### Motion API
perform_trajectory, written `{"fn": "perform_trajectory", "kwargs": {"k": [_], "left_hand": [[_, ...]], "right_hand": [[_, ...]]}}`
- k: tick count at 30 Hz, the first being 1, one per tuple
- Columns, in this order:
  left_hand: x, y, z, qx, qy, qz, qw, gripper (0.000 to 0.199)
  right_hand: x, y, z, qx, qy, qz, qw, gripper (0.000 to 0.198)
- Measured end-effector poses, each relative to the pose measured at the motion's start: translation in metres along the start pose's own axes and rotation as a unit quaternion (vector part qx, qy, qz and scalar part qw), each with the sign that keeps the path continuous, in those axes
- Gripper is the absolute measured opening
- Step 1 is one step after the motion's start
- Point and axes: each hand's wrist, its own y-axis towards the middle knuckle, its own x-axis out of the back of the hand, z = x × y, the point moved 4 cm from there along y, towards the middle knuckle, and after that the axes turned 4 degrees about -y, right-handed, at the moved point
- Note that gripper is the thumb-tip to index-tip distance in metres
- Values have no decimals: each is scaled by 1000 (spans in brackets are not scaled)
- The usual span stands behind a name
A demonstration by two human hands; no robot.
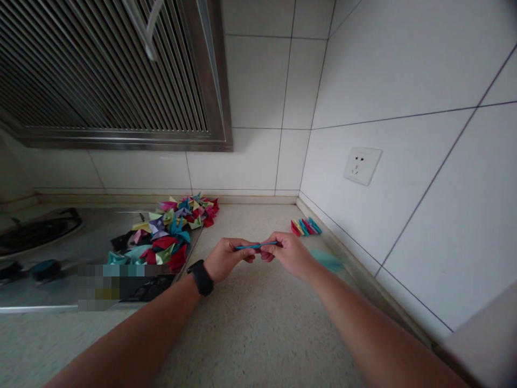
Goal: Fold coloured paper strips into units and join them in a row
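Observation:
A thin blue piece of folded paper point(247, 247) is seen edge-on above the counter, pinched between both hands. My left hand point(228, 258), with a dark watch on the wrist, grips its left end between thumb and fingers. At the other end, my right hand point(288, 253) pinches it the same way. The fingertips of the two hands nearly meet at the middle. Beyond the right hand stands a short row of small folded papers point(306, 227) in red, yellow and blue. A pale green flat piece point(326, 261) lies beside my right wrist, partly hidden by it.
A heap of colourful folded paper figures point(165, 234) covers part of the gas stove point(95, 231) at left. Overhead juts a metal range hood point(226, 108). The counter point(258, 323) meets tiled walls at the back and right, where a power socket point(362, 166) is set.

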Motion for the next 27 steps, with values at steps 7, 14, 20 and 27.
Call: {"fn": "perform_trajectory", "kwargs": {"k": [7, 14, 20, 27], "left_hand": [[7, 4, 18, 48, -83, -4, 995, 38], [8, 4, 19, 90, -98, -1, 991, 41], [10, 5, 24, 113, -106, -15, 988, 41], [13, 5, 22, 108, -89, -28, 990, 39]], "right_hand": [[3, -3, 4, 52, -124, 11, 991, 22], [7, -2, 2, 85, -243, -20, 966, 17], [11, -2, 3, 93, -263, -29, 960, 13], [11, -5, 9, 122, -248, -19, 961, 7]]}}
